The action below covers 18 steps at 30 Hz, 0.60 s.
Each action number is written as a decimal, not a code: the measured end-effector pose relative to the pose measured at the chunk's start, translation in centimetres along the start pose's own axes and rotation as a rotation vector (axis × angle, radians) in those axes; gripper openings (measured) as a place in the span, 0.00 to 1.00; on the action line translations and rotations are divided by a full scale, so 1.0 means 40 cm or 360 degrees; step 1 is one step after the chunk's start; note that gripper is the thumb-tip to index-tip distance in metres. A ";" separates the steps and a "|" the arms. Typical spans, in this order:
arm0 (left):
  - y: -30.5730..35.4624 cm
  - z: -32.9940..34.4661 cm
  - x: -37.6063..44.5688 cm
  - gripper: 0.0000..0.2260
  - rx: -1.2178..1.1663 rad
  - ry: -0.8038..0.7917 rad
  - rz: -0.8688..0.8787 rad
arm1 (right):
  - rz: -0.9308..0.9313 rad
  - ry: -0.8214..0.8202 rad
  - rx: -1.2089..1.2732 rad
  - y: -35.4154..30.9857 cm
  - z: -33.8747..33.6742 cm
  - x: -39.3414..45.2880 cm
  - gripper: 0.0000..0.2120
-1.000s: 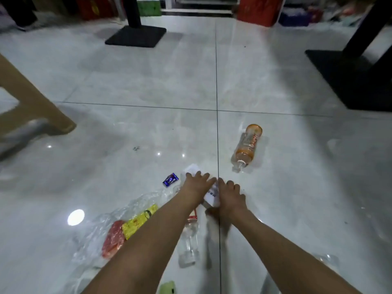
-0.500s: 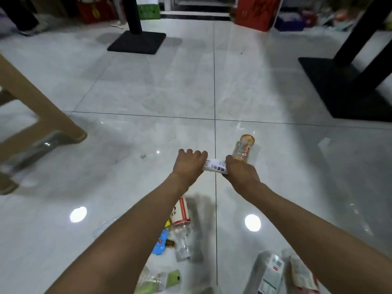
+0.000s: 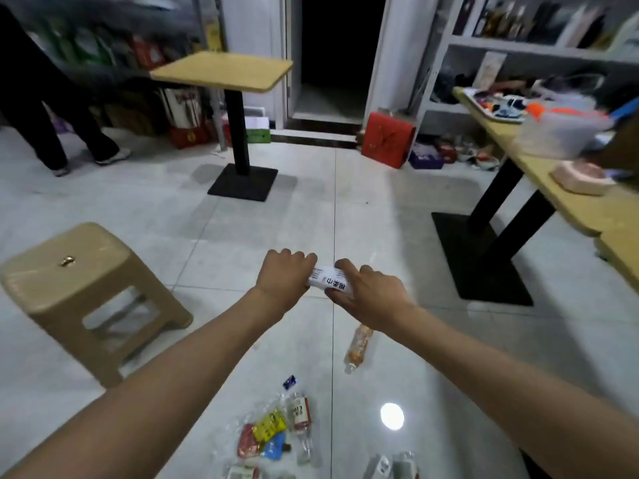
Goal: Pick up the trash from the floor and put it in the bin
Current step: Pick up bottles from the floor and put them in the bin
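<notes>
White packet [image 3: 330, 284] lifted off floor, held crosswise; left hand [image 3: 283, 280] and right hand [image 3: 371, 296] fingers clamped on opposite ends; bin apparently out of view.

Light: dim, cool indoor, from overhead | Glare: round lamp reflection [image 3: 392, 416] on glossy floor tiles [image 3: 207, 236], below the right hand [image 3: 371, 299] | Shadows: soft, under the stool [image 3: 83, 292] left of the left hand [image 3: 281, 283] | Blur: motion smear at upper corners | Distortion: wide-angle bowing at edges | Doorway [image 3: 333, 46]: black.
</notes>
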<state>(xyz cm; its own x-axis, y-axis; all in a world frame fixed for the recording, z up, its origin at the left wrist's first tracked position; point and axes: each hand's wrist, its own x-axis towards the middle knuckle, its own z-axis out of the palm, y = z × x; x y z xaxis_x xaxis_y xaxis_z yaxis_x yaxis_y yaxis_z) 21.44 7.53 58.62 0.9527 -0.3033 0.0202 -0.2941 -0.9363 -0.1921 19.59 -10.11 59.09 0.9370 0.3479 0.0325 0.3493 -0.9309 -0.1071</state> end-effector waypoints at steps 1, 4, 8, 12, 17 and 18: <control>-0.025 -0.115 -0.016 0.11 -0.0003 0.0098 -0.0065 | -0.0030 0.0025 -0.0008 -0.029 -0.113 -0.007 0.24; -0.093 -0.430 -0.072 0.11 -0.0015 0.0307 -0.0153 | -0.0094 0.0153 -0.0058 -0.112 -0.421 -0.042 0.19; -0.153 -0.773 -0.155 0.13 0.0090 0.0504 -0.0102 | -0.0102 0.0265 -0.0099 -0.199 -0.792 -0.099 0.14; -0.150 -1.031 -0.250 0.09 0.0119 0.0652 -0.0222 | -0.0114 0.0345 -0.0134 -0.260 -1.053 -0.168 0.14; -0.104 -1.224 -0.408 0.09 0.0205 0.0631 -0.0344 | -0.0128 0.0427 -0.0149 -0.315 -1.213 -0.300 0.14; -0.094 -1.243 -0.442 0.09 0.0215 0.0627 -0.0361 | -0.0135 0.0418 -0.0153 -0.328 -1.225 -0.329 0.14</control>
<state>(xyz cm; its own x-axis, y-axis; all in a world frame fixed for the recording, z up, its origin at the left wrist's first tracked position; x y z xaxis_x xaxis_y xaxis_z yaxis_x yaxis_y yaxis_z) 1.88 7.62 107.78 0.8821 -0.1625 0.4422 -0.0446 -0.9632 -0.2650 3.01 -7.96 108.77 0.8698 0.3955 0.2950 0.4136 -0.9105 0.0012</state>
